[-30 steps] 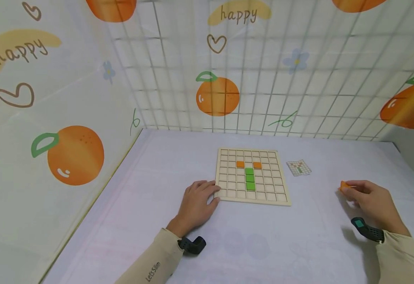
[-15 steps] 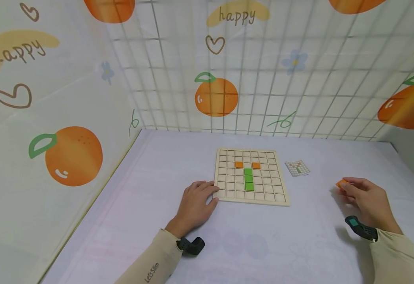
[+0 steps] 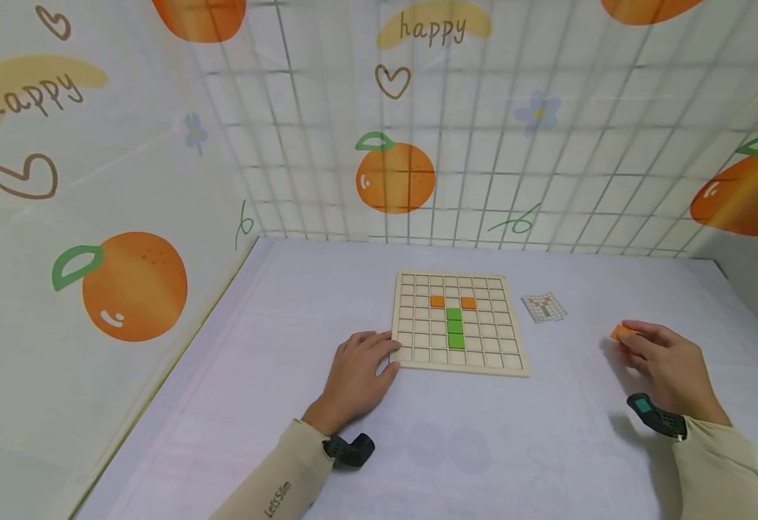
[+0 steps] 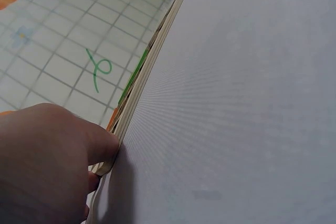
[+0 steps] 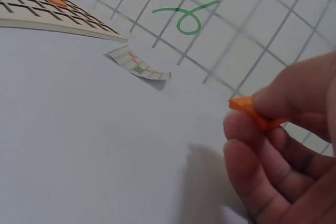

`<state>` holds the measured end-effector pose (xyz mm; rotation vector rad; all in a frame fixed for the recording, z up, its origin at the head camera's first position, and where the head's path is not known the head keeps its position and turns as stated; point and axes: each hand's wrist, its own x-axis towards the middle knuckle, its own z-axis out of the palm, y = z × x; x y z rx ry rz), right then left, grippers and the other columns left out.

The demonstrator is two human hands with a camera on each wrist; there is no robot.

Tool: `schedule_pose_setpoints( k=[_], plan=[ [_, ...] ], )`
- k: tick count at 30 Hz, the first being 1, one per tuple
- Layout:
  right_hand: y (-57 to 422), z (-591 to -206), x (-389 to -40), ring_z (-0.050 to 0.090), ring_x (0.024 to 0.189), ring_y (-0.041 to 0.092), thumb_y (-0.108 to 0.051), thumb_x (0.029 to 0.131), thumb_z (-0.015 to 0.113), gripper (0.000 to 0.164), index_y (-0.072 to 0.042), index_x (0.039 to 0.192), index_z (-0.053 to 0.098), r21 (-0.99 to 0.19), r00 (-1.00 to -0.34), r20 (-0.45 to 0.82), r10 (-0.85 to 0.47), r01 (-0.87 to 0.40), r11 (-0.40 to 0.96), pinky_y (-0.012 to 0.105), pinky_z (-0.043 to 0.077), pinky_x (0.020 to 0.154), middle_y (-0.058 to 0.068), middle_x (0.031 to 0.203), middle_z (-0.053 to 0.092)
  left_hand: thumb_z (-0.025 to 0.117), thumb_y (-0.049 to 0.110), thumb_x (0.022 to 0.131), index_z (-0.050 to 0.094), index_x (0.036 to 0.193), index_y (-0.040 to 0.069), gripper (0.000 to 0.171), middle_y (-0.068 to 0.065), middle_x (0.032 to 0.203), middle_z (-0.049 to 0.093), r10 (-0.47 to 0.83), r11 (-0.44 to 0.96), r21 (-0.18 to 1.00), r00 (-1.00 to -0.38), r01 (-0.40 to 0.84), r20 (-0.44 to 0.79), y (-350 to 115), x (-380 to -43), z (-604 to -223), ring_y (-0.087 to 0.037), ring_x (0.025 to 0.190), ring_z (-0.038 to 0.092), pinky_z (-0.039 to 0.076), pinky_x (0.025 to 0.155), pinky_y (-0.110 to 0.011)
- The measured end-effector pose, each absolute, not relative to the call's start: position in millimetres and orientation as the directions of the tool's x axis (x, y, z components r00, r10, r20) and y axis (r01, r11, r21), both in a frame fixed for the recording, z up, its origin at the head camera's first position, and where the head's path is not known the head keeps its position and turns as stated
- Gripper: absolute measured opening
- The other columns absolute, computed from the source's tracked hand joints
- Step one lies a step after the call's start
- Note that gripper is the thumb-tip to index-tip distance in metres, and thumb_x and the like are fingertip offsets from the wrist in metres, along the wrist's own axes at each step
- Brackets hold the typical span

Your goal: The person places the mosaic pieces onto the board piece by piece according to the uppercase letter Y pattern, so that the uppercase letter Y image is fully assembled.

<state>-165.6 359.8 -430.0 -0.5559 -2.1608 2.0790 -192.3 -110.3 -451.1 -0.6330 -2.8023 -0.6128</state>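
Observation:
In the head view my left hand point(image 3: 358, 374) lies on the table, its fingers and thumb touching the near left corner of a wooden grid board point(image 3: 496, 348). The left wrist view shows the thumb point(image 4: 97, 137) against the board's near edge. Two orange tiles point(image 3: 438, 301) sit apart in one row of the board, with three green tiles point(image 3: 454, 326) in a column below and between them. To the right of the board, my right hand point(image 3: 668, 365) pinches an orange tile point(image 5: 247, 106) between thumb and fingers, just above the table.
A small slightly curled paper card point(image 3: 544, 308) with a printed coloured grid lies between the board and my right hand. White cloth point(image 3: 287, 289) covers the table. Patterned curtains and a wire grid point(image 3: 470, 144) close off the back.
My right hand has shifted slightly left and away from me, carrying the orange tile. The left hand and the board stay in place; the head view has shifted a little.

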Motion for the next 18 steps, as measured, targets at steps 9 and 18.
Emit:
schedule_pose_setpoints(
  k=[9,18],
  plan=[
    [350.0,-430.2,-170.0,0.062,0.090,0.008,-0.021,0.098,0.067,0.042,-0.010,0.136,0.053,-0.970,-0.914,-0.211,0.348,0.239,0.038,0.016,0.055,0.074,-0.002,0.114,0.052,0.064,0.032,0.097,0.069,0.127,0.024,0.031,0.002,0.143,0.057,0.362,0.826,0.349,-0.891,0.443,0.274,-110.0,-192.1,-450.8,-0.024,0.133,0.045,0.036,0.107,-0.052],
    [349.4,-432.2,-169.4,0.063,0.089,0.007,-0.020,0.097,0.068,0.053,-0.003,0.143,0.048,-0.980,-0.931,-0.184,0.315,0.200,0.016,0.016,0.055,0.075,-0.003,0.113,0.053,0.064,0.032,0.097,0.069,0.127,0.024,0.031,0.002,0.143,0.057,0.362,0.821,0.357,-0.889,0.446,0.280,-109.8,-191.7,-450.5,-0.024,0.133,0.045,0.036,0.107,-0.052]
  ],
)
